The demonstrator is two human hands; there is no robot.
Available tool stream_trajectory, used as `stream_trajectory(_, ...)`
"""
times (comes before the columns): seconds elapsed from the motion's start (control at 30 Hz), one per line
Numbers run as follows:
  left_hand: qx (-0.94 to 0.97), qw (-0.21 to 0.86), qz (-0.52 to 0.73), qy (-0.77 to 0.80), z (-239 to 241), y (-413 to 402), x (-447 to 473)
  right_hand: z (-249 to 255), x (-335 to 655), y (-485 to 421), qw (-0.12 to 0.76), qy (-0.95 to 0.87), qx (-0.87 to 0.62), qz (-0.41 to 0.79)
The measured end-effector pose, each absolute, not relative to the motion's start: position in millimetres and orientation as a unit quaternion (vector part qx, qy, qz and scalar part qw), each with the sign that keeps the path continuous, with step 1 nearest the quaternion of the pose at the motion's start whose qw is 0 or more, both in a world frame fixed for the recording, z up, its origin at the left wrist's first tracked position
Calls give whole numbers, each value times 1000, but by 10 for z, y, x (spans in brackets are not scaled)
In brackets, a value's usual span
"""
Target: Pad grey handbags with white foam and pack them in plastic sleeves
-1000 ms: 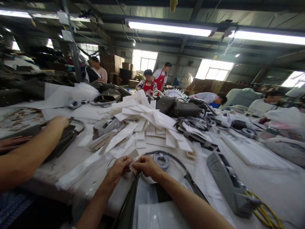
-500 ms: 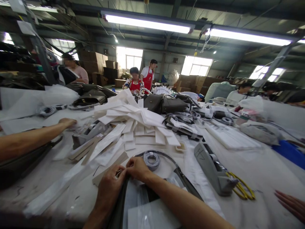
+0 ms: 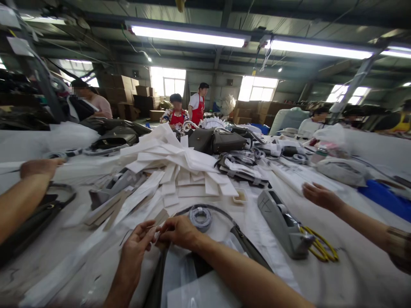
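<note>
A dark handbag (image 3: pixel 247 244) stands right before me, its curved handle (image 3: pixel 221 210) arching up. Clear plastic and a white sheet (image 3: pixel 202 293) cover part of it. A coil of wrapped grey strap (image 3: pixel 201 217) lies within the handle's arch. My left hand (image 3: pixel 136 244) pinches something small and pale, too small to name. My right hand (image 3: pixel 181 231) is closed at the left end of the handle, its fingertips meeting those of my left hand; what they grip is hidden. A brown-grey card strip (image 3: pixel 161 217) lies just behind my fingers.
White foam sheets (image 3: pixel 189 167) are heaped ahead. To the right stand a grey tape dispenser (image 3: pixel 284 226) and yellow-handled scissors (image 3: pixel 319 246). Co-workers' hands reach in from the left (image 3: pixel 40 167) and right (image 3: pixel 321 196). More dark bags (image 3: pixel 229 141) lie behind the heap.
My left hand has drawn slightly left and its fingers have loosened into a pinch. The co-worker's hand at left has shifted left; the one at right has reached forward over the table.
</note>
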State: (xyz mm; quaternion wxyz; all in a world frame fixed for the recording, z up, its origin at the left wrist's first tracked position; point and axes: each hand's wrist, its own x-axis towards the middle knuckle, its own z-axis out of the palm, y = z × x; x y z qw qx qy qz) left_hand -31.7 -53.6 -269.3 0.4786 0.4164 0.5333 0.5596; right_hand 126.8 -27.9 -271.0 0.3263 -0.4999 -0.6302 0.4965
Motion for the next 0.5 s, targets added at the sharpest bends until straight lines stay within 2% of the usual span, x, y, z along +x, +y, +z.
stream_trajectory(0.13,629,280,513,512,-2759,-603,-210,-2716,1295,-259,320,-648,-524,450)
stream_trajectory(0.23,787,93,459,402,-2799,-688,-177,-2723,1342,-252,310,-627,-518,492)
stream_trajectory(0.3,834,12,420,358,-2806,-773,-195,-2723,1359,-267,306,-613,-504,526)
stream_trajectory(0.4,840,-4,378,389,-2799,-936,-246,-2713,1359,-292,319,-591,-481,563)
stream_trajectory(0.5,779,83,383,489,-2778,-1048,-278,-2704,1350,-299,337,-578,-461,582)
